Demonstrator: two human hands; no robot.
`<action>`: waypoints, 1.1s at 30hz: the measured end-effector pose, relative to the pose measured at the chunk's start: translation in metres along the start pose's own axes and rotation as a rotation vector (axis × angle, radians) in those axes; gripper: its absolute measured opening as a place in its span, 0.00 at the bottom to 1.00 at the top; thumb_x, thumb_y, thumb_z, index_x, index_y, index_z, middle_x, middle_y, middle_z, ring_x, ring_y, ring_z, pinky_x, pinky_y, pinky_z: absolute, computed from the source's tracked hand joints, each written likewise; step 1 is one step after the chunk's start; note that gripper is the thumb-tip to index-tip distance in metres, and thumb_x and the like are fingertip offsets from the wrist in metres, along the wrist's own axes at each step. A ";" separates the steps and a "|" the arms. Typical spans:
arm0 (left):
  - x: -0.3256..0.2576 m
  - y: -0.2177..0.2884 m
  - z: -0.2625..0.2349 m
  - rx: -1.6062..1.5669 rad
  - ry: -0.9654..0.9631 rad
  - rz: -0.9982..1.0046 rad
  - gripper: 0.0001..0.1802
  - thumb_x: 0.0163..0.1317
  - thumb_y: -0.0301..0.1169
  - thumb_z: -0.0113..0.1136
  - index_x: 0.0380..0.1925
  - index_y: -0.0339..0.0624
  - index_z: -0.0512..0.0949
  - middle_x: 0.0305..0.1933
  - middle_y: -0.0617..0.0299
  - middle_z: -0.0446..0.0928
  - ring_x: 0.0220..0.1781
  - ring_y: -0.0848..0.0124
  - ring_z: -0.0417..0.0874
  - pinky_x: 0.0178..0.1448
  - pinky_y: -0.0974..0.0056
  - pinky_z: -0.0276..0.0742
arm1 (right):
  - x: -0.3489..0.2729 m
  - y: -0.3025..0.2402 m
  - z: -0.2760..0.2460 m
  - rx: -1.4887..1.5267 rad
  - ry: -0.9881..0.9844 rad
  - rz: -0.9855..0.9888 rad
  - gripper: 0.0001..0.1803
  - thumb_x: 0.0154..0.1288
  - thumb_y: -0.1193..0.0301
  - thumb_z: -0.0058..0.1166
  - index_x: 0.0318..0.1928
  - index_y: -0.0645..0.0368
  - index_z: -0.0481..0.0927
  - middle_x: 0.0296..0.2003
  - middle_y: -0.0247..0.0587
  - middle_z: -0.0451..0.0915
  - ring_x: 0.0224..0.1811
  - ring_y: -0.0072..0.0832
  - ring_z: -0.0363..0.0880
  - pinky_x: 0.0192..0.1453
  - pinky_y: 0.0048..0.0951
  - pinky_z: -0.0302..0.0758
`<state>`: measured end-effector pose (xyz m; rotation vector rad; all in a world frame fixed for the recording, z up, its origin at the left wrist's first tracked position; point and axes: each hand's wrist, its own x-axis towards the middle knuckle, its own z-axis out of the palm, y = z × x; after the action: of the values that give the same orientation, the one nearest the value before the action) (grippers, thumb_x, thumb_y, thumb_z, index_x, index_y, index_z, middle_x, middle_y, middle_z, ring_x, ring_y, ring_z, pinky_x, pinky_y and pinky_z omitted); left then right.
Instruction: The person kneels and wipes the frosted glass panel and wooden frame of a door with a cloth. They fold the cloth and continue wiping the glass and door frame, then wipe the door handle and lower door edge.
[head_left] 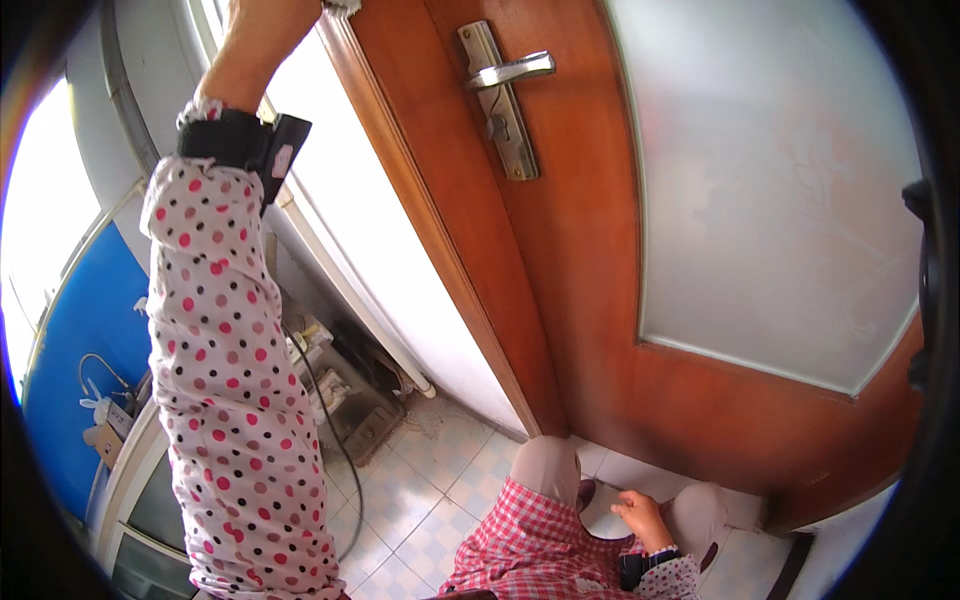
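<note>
My left arm, in a white sleeve with pink and black dots, reaches up to the top of the view. My left hand (272,38) is at the door frame (400,165), its fingers mostly cut off by the upper edge. A small piece of what looks like a pale cloth (343,5) shows at its fingers, against the frame. Low down, my right hand (643,518) hangs by my knee with loosely bent fingers apart and nothing in them. Black bands circle both wrists. Before me stands the brown wooden door (580,230) with a metal lever handle (512,70).
A frosted glass panel (770,200) fills much of the door. Left of the frame run a white wall (400,270) and a pipe (350,300). Cluttered items (345,390) and a dark cable (352,480) are on the tiled floor (420,520). A blue panel (80,350) stands far left.
</note>
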<state>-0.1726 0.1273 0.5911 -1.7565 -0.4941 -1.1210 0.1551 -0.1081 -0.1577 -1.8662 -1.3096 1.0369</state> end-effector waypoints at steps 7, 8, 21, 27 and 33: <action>-0.002 -0.024 0.008 0.135 -0.037 -0.026 0.27 0.55 0.19 0.61 0.57 0.46 0.80 0.49 0.50 0.81 0.50 0.52 0.85 0.52 0.53 0.82 | -0.007 -0.013 -0.011 0.036 -0.043 0.024 0.28 0.57 0.60 0.72 0.56 0.62 0.83 0.40 0.51 0.87 0.44 0.39 0.87 0.52 0.37 0.81; -0.002 -0.027 0.006 0.217 -0.095 -0.062 0.31 0.55 0.22 0.63 0.62 0.49 0.79 0.54 0.51 0.82 0.53 0.54 0.86 0.53 0.53 0.84 | -0.008 -0.014 -0.012 0.031 -0.042 0.045 0.28 0.57 0.60 0.72 0.56 0.61 0.83 0.40 0.51 0.87 0.44 0.39 0.87 0.51 0.37 0.81; -0.058 0.008 0.014 -0.079 -0.152 -0.242 0.30 0.52 0.14 0.59 0.58 0.41 0.80 0.55 0.52 0.83 0.55 0.56 0.86 0.62 0.59 0.82 | -0.009 -0.009 -0.011 0.090 -0.016 -0.011 0.24 0.58 0.66 0.72 0.54 0.63 0.84 0.35 0.45 0.86 0.38 0.31 0.83 0.45 0.33 0.80; -0.101 0.032 0.022 -0.104 -0.138 -0.223 0.32 0.51 0.11 0.62 0.58 0.45 0.81 0.53 0.56 0.81 0.59 0.58 0.84 0.63 0.60 0.81 | -0.015 -0.009 -0.014 0.068 -0.003 -0.062 0.25 0.59 0.64 0.71 0.55 0.61 0.83 0.37 0.50 0.87 0.40 0.39 0.87 0.48 0.37 0.82; -0.145 0.059 0.025 -0.129 -0.109 -0.163 0.32 0.54 0.14 0.61 0.59 0.53 0.81 0.46 0.59 0.78 0.51 0.59 0.85 0.54 0.58 0.83 | -0.021 -0.016 -0.015 0.083 -0.014 -0.049 0.25 0.60 0.65 0.71 0.56 0.62 0.82 0.35 0.48 0.86 0.37 0.34 0.85 0.45 0.34 0.81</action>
<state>-0.1897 0.1438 0.4347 -1.9247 -0.6540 -1.1971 0.1569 -0.1236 -0.1319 -1.7598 -1.2942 1.0642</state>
